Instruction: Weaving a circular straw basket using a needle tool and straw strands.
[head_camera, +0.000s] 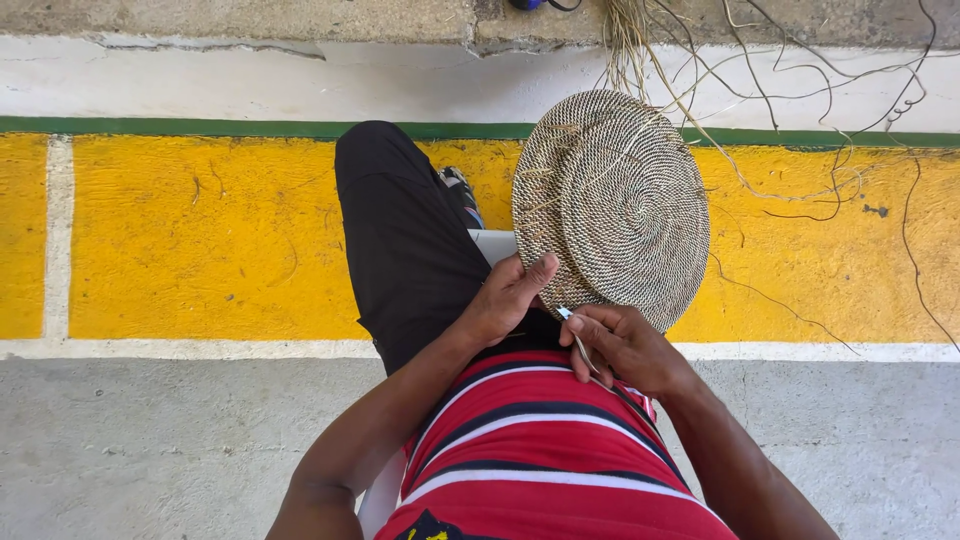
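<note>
Woven disc, round, coiled in a tight spiral of dark and pale fibre, stands on edge over the person's lap, flat face toward the camera, lower rim at the hands. Left hand clamps that lower-left rim, thumb lying across the face, fingers behind and out of sight. Right hand is closed around a thin metal tool; its bright tip sits at the disc's bottom edge, just beside the left thumb. Whether the tip is in the weave or only touching it, cannot tell.

Loose fibre strands trail from the upper rim and spread across the yellow painted floor and the white band above. Person is seated; black trousers, red striped shirt, grey concrete below.

Risks, as judged from this position:
- Tool point works very near the left thumb; a slip off the hard coil could jab it.
- Disc is held at one rim only; sideways force from the tool could twist it out of the grip.
- Trailing strands lie tangled; a pull could snag or snap one, or loosen the outer coil.
- Forcing the tip between tight rows could split a fibre and leave a visible gap.
</note>
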